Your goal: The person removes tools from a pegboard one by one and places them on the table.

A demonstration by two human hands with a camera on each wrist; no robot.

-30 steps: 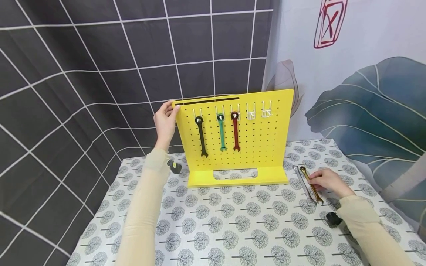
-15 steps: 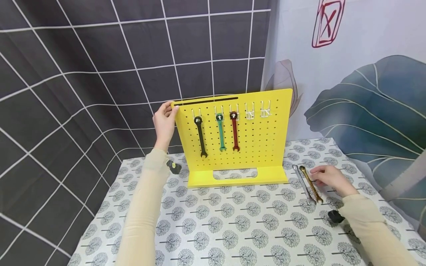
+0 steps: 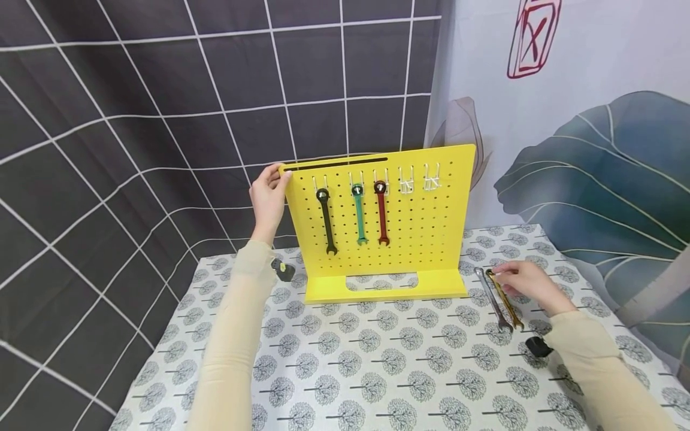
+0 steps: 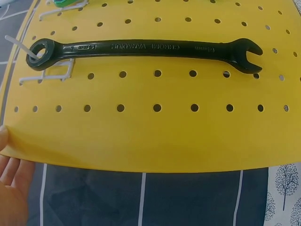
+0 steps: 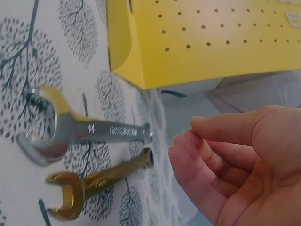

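Observation:
My left hand [image 3: 268, 194] pinches the upper left corner of a yellow pegboard [image 3: 431, 233]; its fingers also show at the left edge in the left wrist view. A black combination wrench [image 4: 146, 48] hangs by its ring end on a white hook nearest that hand. Farther right hang a green wrench [image 3: 360, 215] and a red wrench [image 3: 382, 214]. My right hand [image 3: 525, 281] hovers beside the ring end of a gold wrench [image 5: 101, 181], fingers loosely bent. In the right wrist view nothing lies between thumb and fingers. A silver wrench [image 5: 89, 129] lies alongside the gold one.
Two white hooks [image 3: 406, 181] to the right of the red wrench hold nothing. The board's base [image 3: 385, 294] stands on a tree-patterned tablecloth [image 3: 372, 359]. A dark gridded curtain [image 3: 226, 78] hangs behind and at the left.
My right hand lifted slightly off the gold wrench to the right, then came back left toward its ring end. The left hand keeps its place on the board's corner.

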